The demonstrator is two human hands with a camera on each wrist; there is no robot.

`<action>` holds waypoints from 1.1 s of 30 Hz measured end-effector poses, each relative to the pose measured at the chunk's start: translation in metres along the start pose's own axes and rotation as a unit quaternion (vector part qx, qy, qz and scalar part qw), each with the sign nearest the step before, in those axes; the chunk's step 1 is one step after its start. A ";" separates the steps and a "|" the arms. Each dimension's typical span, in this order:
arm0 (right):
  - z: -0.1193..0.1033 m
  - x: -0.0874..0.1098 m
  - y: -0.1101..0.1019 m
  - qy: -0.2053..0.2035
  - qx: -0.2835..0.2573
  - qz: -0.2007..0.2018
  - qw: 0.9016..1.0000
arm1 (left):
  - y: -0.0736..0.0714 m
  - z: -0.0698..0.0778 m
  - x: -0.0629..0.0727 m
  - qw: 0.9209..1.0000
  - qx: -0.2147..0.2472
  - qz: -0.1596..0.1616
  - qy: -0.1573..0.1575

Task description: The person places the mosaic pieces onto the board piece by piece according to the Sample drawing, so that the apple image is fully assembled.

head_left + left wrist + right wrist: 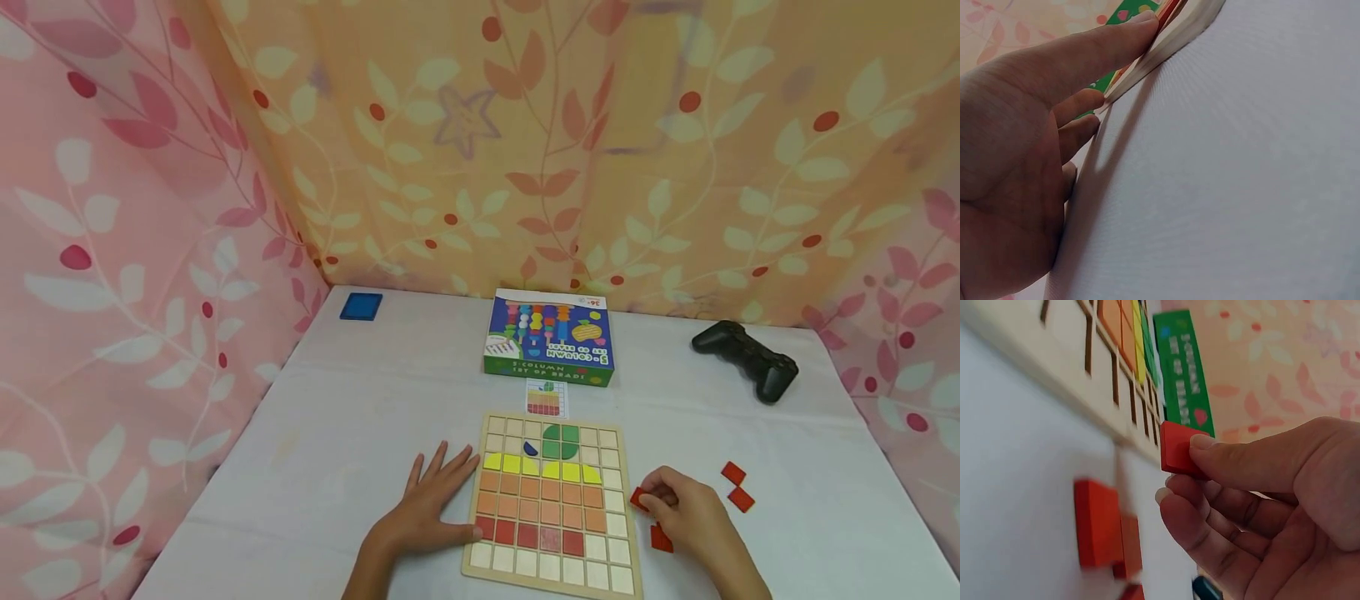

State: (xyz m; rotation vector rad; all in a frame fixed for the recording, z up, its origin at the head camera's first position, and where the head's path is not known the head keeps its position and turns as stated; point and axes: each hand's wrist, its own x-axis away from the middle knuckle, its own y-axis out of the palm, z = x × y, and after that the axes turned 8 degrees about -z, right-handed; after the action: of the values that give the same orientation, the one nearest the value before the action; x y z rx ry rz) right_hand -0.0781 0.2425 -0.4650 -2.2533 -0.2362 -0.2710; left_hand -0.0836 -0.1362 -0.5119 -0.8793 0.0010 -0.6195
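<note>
A wooden grid board (pixel 615 480) lies flat on the table, with rows of red, orange and yellow tiles, a green rounded shape and a small dark blue piece. My left hand (pixel 423 518) is spread at its left side, thumb resting on the edge beside the red row (pixel 527 536). To the right of the board, my right hand (pixel 690 510) pinches a red square tile (pixel 1179 447) between thumb and fingers, above the table. Another red tile (pixel 662 538) lies beneath that hand, and two more red tiles (pixel 737 487) lie farther right.
A small picture card (pixel 547 399) lies between the board and a beads box (pixel 551 337). At the back left is a blue square tray (pixel 361 306). A black game controller (pixel 746 360) lies at the right. Patterned curtains (pixel 525 150) surround the white-covered table (pixel 300 467).
</note>
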 end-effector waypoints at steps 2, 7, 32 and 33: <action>-0.007 0.002 0.006 -0.011 -0.011 -0.008 1.000 | 0.000 0.000 0.000 1.000 0.001 0.001 0.003; -0.017 0.007 0.024 -0.062 -0.023 -0.029 0.997 | 0.000 0.001 0.001 1.000 0.005 0.001 0.005; -0.021 0.019 0.043 -0.124 -0.014 -0.138 0.982 | 0.001 -0.002 -0.002 1.000 0.002 -0.006 -0.003; -0.020 0.018 0.041 -0.119 -0.021 -0.133 0.984 | 0.001 -0.001 -0.002 1.000 0.001 -0.005 -0.002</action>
State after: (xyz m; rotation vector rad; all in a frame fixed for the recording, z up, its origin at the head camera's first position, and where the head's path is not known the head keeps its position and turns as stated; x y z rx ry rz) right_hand -0.0524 0.2029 -0.4773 -2.2934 -0.6666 -0.1472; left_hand -0.0846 -0.1358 -0.5142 -0.8793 -0.0089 -0.6274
